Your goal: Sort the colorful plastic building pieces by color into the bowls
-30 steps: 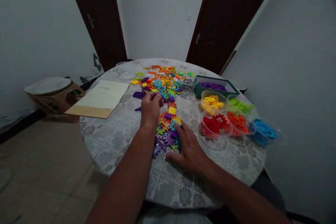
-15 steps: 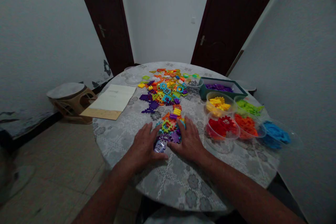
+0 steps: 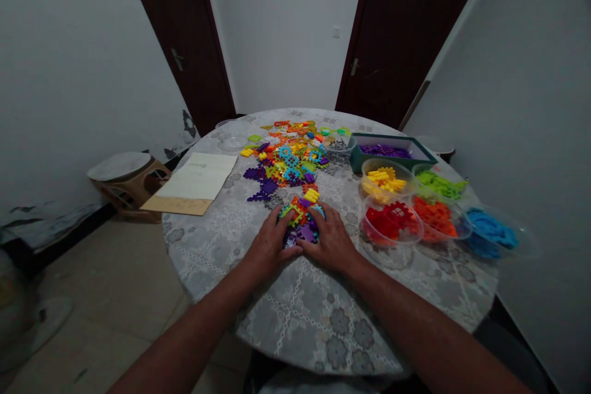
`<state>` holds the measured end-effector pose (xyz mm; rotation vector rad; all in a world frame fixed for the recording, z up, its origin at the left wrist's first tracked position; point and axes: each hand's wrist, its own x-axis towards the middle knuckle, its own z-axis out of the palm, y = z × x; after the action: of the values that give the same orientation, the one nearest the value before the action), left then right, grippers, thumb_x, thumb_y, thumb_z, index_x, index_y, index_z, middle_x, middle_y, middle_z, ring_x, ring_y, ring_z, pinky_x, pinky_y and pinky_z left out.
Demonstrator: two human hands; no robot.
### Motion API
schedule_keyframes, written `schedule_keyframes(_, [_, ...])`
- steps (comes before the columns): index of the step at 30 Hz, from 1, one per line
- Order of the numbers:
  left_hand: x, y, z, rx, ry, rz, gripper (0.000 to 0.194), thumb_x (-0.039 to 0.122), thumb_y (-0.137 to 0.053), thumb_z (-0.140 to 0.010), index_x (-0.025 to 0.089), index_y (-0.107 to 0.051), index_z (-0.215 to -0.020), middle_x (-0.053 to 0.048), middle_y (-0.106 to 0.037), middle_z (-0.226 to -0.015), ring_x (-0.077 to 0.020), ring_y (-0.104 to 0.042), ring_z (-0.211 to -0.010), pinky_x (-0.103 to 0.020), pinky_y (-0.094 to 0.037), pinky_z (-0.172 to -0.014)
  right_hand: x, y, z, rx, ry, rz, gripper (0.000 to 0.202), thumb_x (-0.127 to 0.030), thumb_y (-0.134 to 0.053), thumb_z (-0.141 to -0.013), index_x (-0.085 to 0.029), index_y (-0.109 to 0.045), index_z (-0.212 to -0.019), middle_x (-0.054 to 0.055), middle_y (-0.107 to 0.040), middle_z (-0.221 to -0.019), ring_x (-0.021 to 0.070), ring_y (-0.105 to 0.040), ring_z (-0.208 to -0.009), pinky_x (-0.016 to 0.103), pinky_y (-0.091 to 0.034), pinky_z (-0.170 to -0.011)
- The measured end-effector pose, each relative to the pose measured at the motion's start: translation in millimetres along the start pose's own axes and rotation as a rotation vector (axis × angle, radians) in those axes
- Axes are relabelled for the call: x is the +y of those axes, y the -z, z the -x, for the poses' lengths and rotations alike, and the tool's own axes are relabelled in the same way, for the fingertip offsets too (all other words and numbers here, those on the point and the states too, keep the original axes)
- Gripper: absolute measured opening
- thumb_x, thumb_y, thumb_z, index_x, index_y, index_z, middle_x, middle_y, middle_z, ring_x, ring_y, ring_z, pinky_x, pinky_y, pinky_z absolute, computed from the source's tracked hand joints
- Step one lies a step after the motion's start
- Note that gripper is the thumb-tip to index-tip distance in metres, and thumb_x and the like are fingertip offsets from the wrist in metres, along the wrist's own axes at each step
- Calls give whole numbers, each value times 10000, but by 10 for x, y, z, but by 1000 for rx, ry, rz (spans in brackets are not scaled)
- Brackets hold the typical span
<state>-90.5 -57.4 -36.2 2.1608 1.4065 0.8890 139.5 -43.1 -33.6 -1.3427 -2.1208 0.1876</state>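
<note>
Near the front of the table, a small heap of interlocking plastic pieces (image 3: 305, 233) in purple, green, orange and other colours sits between my hands. My left hand (image 3: 270, 240) curves round its left side, thumb along the near edge. Opposite it, my right hand (image 3: 333, 237) presses in from the right with bent fingers. The two thumbs meet, or nearly so, in front of the heap. Some pieces are hidden under my fingers. A yellow piece (image 3: 312, 196) lies at the heap's far edge, just beyond the fingertips.
A larger mixed pile (image 3: 290, 157) spreads behind. On the right stand clear bowls of yellow (image 3: 386, 181), red (image 3: 391, 221), orange (image 3: 434, 218), green (image 3: 441, 186) and blue pieces (image 3: 492, 231), plus a green box (image 3: 392, 160) holding purple ones. A paper (image 3: 198, 175) lies left.
Both hands have drawn closer together and squeezed the loose pieces into a tighter heap. The pale purple piece by the left thumb has been pushed forward and in. The view has shifted slightly.
</note>
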Motion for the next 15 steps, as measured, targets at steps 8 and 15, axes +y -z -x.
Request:
schedule_keyframes(8, [283, -137, -200, 234, 273, 440, 798, 118, -717, -749, 220, -564, -1525, -177, -511, -1604, -348, -573, -1416, -514, -434, -1216, 30, -63, 1, 81, 1, 1, 804, -520, -811, -829, -184, -566, -1517, 228, -444, -1600, 417, -429, -1465, 620, -393, -1219])
schedule_keyframes(15, [615, -208, -422, 374, 472, 727, 515, 218, -736, -809, 218, -675, -1320, -105, -780, -1177, -280, -736, -1102, -428, -532, -1055, 40, -65, -53, 194, -106, -124, 541, -432, -730, -900, -136, -693, -1351, 228, -542, -1526, 370, -499, -1424, 560, -418, -1220])
